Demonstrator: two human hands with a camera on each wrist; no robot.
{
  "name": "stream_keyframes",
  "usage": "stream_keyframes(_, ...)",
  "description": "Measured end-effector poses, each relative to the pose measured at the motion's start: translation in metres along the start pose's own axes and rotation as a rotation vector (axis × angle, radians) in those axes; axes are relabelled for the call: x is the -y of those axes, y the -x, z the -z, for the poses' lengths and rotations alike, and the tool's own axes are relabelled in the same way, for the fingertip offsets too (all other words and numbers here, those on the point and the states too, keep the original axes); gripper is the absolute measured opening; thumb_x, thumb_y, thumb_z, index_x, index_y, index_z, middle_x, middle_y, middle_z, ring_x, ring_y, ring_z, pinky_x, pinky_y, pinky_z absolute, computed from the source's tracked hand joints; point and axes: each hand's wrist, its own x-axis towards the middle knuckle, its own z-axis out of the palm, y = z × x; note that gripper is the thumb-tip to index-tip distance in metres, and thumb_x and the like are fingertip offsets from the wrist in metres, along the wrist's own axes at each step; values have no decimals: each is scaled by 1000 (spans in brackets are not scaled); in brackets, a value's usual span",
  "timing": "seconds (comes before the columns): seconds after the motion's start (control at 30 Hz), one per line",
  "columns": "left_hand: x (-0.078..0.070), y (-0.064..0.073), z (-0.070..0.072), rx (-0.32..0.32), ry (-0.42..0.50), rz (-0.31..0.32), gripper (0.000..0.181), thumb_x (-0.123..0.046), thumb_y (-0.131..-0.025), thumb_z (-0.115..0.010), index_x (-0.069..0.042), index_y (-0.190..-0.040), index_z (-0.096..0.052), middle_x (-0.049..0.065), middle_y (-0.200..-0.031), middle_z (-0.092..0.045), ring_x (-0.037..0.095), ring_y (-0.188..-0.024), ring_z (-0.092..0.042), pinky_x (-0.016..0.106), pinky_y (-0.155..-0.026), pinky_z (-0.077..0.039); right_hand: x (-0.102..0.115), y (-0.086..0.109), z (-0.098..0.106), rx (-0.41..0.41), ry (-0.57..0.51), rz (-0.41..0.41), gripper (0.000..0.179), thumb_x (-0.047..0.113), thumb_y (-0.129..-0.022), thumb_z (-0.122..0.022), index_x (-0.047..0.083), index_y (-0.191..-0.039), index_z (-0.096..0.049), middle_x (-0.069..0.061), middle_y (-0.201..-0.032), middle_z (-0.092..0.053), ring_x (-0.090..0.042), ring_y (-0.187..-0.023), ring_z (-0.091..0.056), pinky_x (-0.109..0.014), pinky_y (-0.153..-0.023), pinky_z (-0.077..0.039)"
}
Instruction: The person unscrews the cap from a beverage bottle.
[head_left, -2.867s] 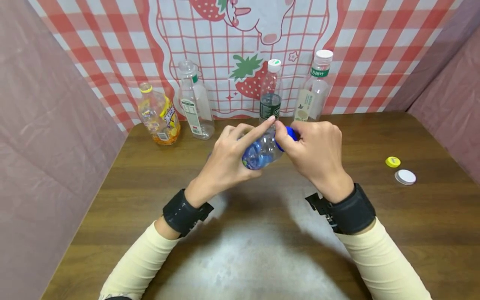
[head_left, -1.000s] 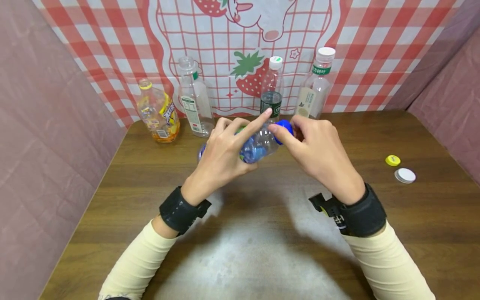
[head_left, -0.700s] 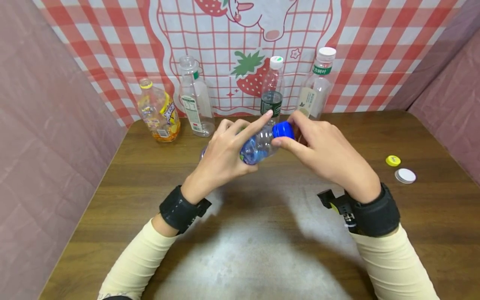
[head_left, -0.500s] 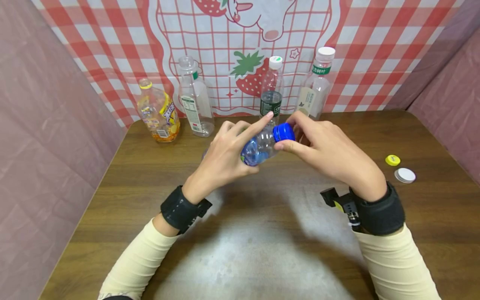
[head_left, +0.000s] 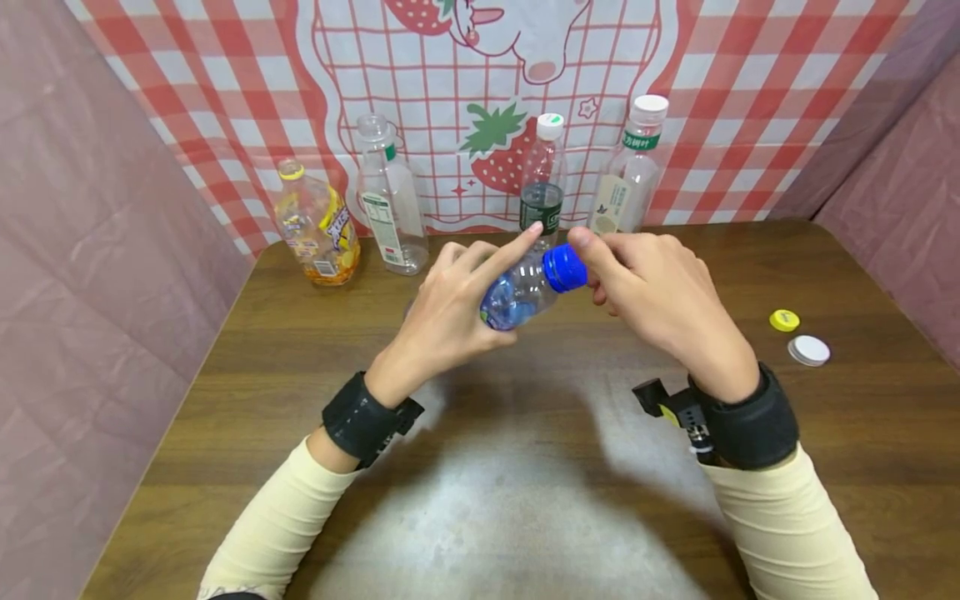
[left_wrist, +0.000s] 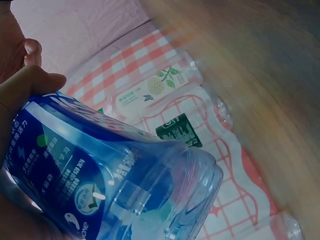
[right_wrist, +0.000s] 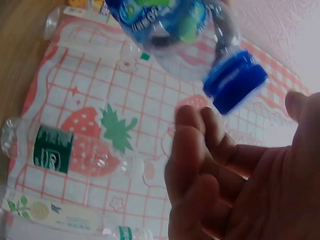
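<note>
My left hand [head_left: 450, 304] grips a clear plastic bottle [head_left: 525, 292] with a blue label [left_wrist: 55, 160], holding it tilted above the table with its neck toward the right. A blue screw cap [head_left: 565, 267] sits on the bottle's mouth. Around the label, my left thumb [left_wrist: 40, 82] shows in the left wrist view. At the cap, my right hand [head_left: 652, 287] has its thumb and fingers apart. The right wrist view shows a gap between those loosely bent fingers [right_wrist: 187, 150] and the cap [right_wrist: 235, 82].
Along the back of the wooden table [head_left: 510, 467] stand an uncapped yellow-labelled bottle [head_left: 318, 225], an uncapped clear bottle [head_left: 393, 200], a white-capped green-labelled bottle [head_left: 542, 196] and a larger white-capped bottle [head_left: 628, 179]. A yellow cap [head_left: 784, 321] and a white cap [head_left: 809, 351] lie at right.
My right hand has turned about the blue cap. Its thumb and fingers touched the cap earlier and now stand off it, the thumb higher. My left hand keeps the bottle almost still.
</note>
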Motion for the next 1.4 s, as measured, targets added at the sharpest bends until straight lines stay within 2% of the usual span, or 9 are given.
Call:
stream_keyframes(0.03, 0, 0, 0, -2, -9, -1, 115, -38, -56, -90, -39, -151, -25, 2, -119, -59, 24, -98, -46, 33, -79, -41, 1, -1, -2, 0, 1, -23, 63, 67, -94, -27, 21, -74, -64, 1, -67, -65, -19, -62, -56, -36, -53, -38)
stream_keyframes(0.17, 1, 1, 1, -7, -41, -7, 115, -38, -57, -90, -40, -151, -24, 2, -119, -58, 24, -97, -46, 35, -77, -42, 6, -2, -6, 20, -1, -81, 68, 73, -89, -30, 18, -67, -64, 0, -60, -63, -21, -59, -55, -36, -52, -37)
stream_keyframes(0.33, 1, 1, 1, -12, -53, -22, 115, -37, -57, -90, -39, -151, -25, 2, -119, -58, 25, -98, -47, 35, -77, -42, 7, -3, -7, 25, 3, -68, 65, 74, -86, -39, 16, -65, -60, 0, -58, -60, -21, -58, -53, -36, -53, -37)
stream_keyframes(0.47, 2, 1, 1, -4, -61, -26, 116, -38, -56, -90, -40, -151, -24, 2, -119, -58, 26, -97, -47, 36, -76, -42, 4, -2, -5, 67, 9, -27, 58, 72, -86, -43, 19, -76, -62, 1, -64, -62, -18, -60, -55, -34, -54, -39)
stream_keyframes(0.67, 3, 3, 0, 15, -56, -24, 117, -39, -56, -90, -40, -152, -23, 2, -118, -58, 25, -95, -46, 34, -76, -41, -1, -1, 1, 140, 13, 81, 45, 64, -87, -52, 21, -95, -61, 3, -72, -62, -13, -63, -56, -32, -56, -43)
stream_keyframes(0.9, 4, 4, -1, 23, -23, -15, 117, -40, -57, -90, -40, -152, -22, 2, -118, -58, 24, -96, -45, 33, -77, -40, -4, 0, 6, 153, -10, 217, 44, 40, -87, -67, 14, -121, -58, 0, -84, -65, -13, -71, -56, -29, -60, -46)
stream_keyframes(1.17, 4, 4, -1, 30, 32, 9, 117, -39, -57, -90, -39, -152, -22, 2, -120, -57, 22, -100, -45, 33, -80, -42, -6, -2, 4, 80, -87, 263, 46, 37, -83, -72, 14, -121, -60, -1, -87, -66, -11, -73, -58, -25, -62, -49)
stream_keyframes(1.3, 3, 3, -1, 22, 44, 9, 117, -38, -57, -90, -39, -152, -22, 2, -119, -57, 21, -100, -45, 32, -80, -41, -7, -2, 4, 68, -129, 269, 52, 36, -81, -75, 13, -124, -59, -2, -89, -67, -11, -72, -59, -23, -62, -51)
stream_keyframes(1.4, 3, 2, -1, 16, 48, 2, 116, -39, -57, -89, -38, -152, -23, 3, -118, -58, 21, -100, -45, 32, -81, -40, -8, -1, 4, 77, -163, 253, 52, 37, -83, -73, 14, -127, -57, -1, -86, -67, -12, -70, -60, -24, -60, -51)
